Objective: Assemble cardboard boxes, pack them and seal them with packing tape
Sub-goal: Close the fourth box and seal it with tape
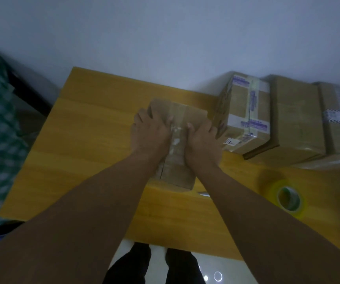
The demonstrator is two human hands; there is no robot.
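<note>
Yellow tape roll (289, 198) lay near the wooden table's (83, 140) right edge. Mid-table, the left hand (148, 133) and right hand (203, 140) clasped the taped cardboard box (178, 111), thumbs flanking its seam. Farther right sat sealed boxes (247, 113).

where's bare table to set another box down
Widest bare patch: the table left of the box held by the left hand and right hand, out to the table's left edge. A narrower strip runs behind the box, by the wall. The right is crowded: stacked boxes at the far corner, tape roll nearer.
</note>
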